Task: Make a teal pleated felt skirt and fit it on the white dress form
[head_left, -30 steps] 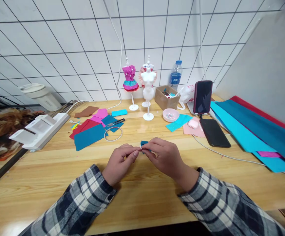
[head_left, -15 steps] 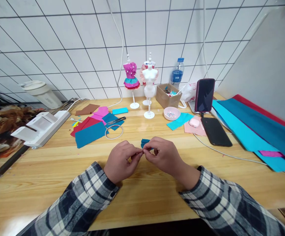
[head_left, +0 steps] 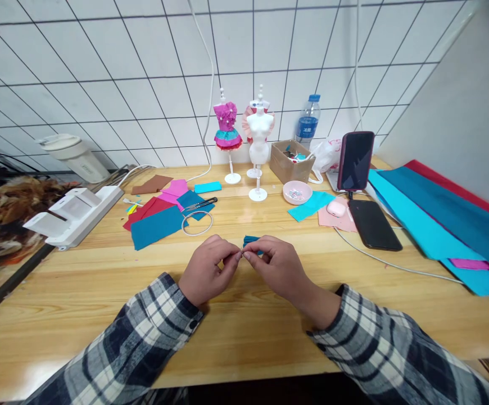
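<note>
As my two hands meet over the middle of the table [head_left: 236,349], thumb and forefinger of my left hand [head_left: 209,271] pinch together; whatever sits between the tips is too small to make out. My right hand [head_left: 280,265] makes the same closed pinch, tips just beside the left's. Teal piece [head_left: 250,239], narrow and folded: just beyond my right fingers, partly hidden by them. Cannot tell whether those fingers clasp it or only cover it.

Ahead and left: a ring [head_left: 197,234] near my left knuckles, its far edge by the snips [head_left: 200,205]; a teal sheet [head_left: 158,227] beside it, overlapping a red sheet [head_left: 152,207]. Straight ahead, well apart from my hands, a bare white mannequin [head_left: 259,126] upright on its stand. To its right, a pink bowl [head_left: 290,198] holding small pale bits.
</note>
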`<state>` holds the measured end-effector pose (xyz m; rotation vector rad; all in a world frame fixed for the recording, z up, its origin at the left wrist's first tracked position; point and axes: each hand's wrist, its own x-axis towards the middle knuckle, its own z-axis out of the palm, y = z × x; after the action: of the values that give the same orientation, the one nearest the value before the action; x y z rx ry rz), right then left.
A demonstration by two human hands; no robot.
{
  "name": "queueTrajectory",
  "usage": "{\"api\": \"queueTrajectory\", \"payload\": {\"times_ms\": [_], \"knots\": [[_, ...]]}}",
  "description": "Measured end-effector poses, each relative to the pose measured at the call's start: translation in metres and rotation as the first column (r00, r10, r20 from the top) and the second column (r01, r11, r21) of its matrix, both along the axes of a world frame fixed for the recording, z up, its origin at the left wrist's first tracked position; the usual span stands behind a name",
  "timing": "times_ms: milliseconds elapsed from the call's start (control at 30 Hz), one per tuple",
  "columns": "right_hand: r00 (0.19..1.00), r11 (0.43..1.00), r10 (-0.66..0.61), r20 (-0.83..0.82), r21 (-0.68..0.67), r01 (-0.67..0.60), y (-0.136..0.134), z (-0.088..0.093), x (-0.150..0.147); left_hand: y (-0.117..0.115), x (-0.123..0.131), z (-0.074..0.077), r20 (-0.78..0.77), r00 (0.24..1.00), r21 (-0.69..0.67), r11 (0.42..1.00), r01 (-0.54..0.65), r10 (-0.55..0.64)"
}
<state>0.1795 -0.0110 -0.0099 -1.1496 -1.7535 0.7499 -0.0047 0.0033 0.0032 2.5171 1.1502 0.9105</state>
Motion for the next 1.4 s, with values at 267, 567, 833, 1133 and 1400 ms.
{"api": "queueTrajectory", "payload": {"times_ms": [267, 567, 833, 1133, 1400], "knots": [[0.998, 0.994, -0.057, 0.024, 0.097, 0.054, -0.0031, -0.0011, -0.0004, -0.0012, 0.0045, -0.0029, 0.06, 0.996, -0.049, 0.997, -0.061, 0.064], [0.998, 0.991, -0.028, 0.056, 0.132, 0.02, -0.002, -0.0022, 0.0016, -0.0042, 0.0004, 0.0027, 0.087, 0.996, -0.027, 0.999, 0.033, -0.031], [0.999, 0.991, -0.024, 0.043, 0.133, 0.018, -0.0024, 0.0018, 0.0031, -0.0029, 0.0018, 0.0056, 0.052, 0.998, 0.018, 1.0, 0.021, -0.022], [0.999, 0.982, 0.026, 0.032, 0.185, -0.032, -0.005, -0.0017, 0.0008, -0.0022, 0.0015, 0.0012, 0.09, 0.996, 0.067, 0.998, -0.012, 0.006], [0.999, 0.976, 0.005, 0.049, 0.215, -0.016, -0.006, -0.0039, 0.001, -0.003, 0.0027, 0.002, 0.14, 0.989, 0.016, 0.999, -0.043, 0.04]]}}
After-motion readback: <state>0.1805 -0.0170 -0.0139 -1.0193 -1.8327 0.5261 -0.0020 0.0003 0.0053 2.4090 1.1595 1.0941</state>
